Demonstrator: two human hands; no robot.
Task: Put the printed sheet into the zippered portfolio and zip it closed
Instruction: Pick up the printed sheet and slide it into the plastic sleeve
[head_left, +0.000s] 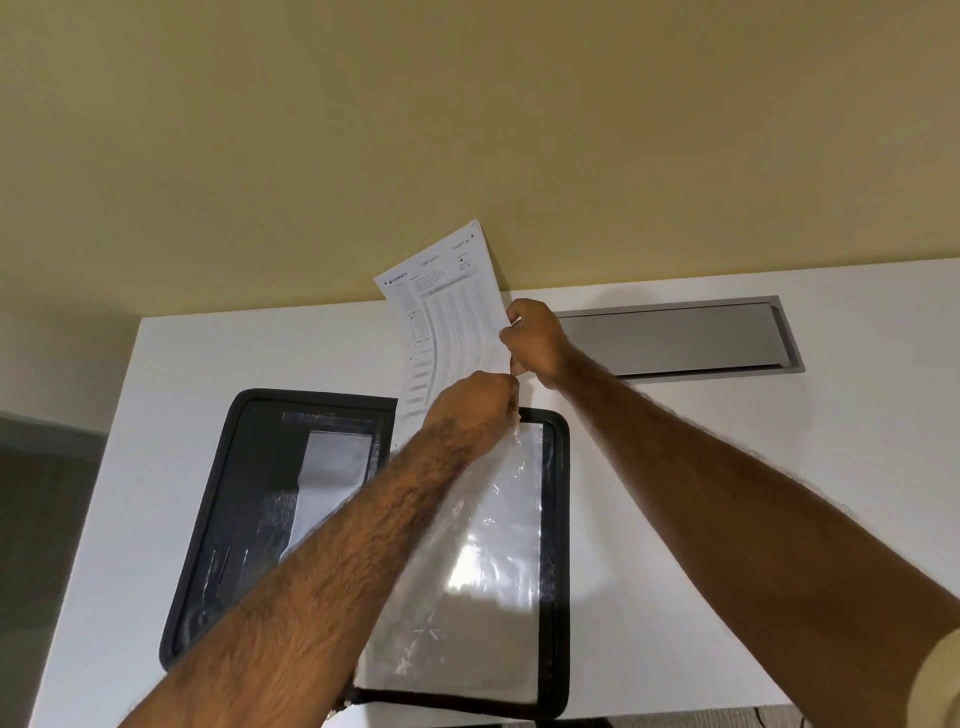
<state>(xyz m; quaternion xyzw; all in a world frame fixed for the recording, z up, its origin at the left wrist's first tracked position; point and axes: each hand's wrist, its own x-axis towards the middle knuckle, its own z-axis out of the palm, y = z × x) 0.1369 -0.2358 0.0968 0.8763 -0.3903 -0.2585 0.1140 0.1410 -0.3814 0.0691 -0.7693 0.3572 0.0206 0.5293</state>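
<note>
White desk (675, 441) meets a yellow wall (467, 130) ahead of you. Your right hand (535, 338) grips the printed sheet (447, 322) by its right edge, holding it upright and curved; its print is too small to read. Just below, your left hand (472, 410) pinches the top of a clear sleeve (493, 545), lifting it off the open portfolio (234, 467). That hand hides the sheet's lower end, so you cannot tell whether it has entered the sleeve. Your left forearm covers the portfolio's middle. Beyond your right hand sits a grey cable hatch (675, 338).
</note>
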